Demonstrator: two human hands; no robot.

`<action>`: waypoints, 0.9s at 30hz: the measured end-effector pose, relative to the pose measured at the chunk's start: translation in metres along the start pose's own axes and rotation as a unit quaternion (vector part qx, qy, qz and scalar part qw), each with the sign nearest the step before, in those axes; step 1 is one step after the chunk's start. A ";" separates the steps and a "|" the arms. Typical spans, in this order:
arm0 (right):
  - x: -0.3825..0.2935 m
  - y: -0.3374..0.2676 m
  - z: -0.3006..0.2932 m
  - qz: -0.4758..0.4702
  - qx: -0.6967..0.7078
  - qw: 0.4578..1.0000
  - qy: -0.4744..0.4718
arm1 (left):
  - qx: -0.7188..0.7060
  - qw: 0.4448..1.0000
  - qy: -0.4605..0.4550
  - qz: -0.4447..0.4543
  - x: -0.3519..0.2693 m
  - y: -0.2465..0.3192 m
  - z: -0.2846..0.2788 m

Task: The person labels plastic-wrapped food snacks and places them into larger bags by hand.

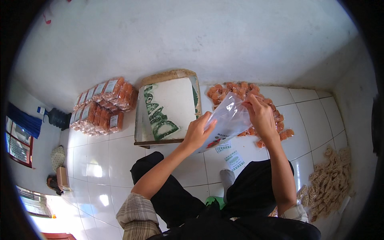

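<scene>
A clear plastic bag (pixel 225 117) with printing on its lower part is stretched between my hands. My left hand (pixel 198 131) grips its left edge, while my right hand (pixel 259 114) pinches its upper right edge. No contents can be made out inside. Behind and below the bag, small orange packets (pixel 217 92) in clear wrapping lie heaped on the tiled floor, partly hidden by it. Two printed paper labels (pixel 235 160) are on the floor beneath; the bag covers part of the farther one.
A low wooden table (pixel 180 99) with a white and green top stands ahead. To its left, filled orange packs (pixel 105 99) are stacked against the wall. Tan pieces (pixel 330 183) are piled at the right. A dark water jug (pixel 58 118) stands far left.
</scene>
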State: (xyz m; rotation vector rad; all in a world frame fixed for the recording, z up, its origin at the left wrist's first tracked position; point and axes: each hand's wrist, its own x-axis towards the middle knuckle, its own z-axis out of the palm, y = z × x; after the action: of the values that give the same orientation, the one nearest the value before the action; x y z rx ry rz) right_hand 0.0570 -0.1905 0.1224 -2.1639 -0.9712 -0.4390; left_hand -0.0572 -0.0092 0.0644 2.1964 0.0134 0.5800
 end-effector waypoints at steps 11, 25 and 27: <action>0.009 0.011 -0.013 0.056 0.142 0.988 -0.031 | 0.007 1.000 0.018 0.005 -0.004 -0.010 0.001; 0.011 0.002 -0.002 -0.113 -0.092 0.983 0.110 | -0.001 0.998 0.055 -0.015 0.006 -0.015 0.009; 0.018 -0.002 -0.013 -0.156 -0.137 0.965 0.164 | -0.009 0.998 0.065 -0.002 0.011 -0.010 0.012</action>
State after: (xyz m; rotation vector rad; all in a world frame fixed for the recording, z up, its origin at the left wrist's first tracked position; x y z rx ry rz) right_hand 0.0670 -0.1899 0.1416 -2.0826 -1.1126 -1.1029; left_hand -0.0411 -0.0094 0.0552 2.1371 0.0813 0.7174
